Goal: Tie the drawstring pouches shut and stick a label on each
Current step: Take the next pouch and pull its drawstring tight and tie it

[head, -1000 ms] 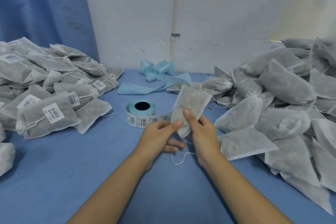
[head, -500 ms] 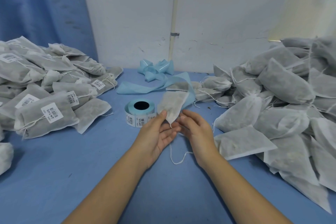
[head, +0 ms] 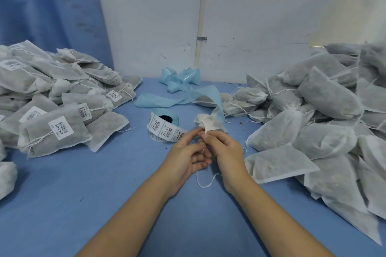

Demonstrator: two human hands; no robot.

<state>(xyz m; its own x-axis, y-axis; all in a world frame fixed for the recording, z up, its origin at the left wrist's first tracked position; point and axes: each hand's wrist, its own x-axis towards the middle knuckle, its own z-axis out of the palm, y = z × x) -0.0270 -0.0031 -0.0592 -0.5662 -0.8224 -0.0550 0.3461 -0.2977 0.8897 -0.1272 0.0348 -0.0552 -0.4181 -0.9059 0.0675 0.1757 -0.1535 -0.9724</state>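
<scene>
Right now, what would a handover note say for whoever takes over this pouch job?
Both the left hand and right hand pinch the string of one pouch, whose mouth is gathered; the loose end trails on the table.
The label roll sits just behind the hands.
Done: left pile, tied, labels showing.
Left: knot and label this pouch, then the right pile, no labels showing.

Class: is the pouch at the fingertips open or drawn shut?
Drawn shut: the pouch neck is bunched tight; knotted or not, cannot tell.
</scene>
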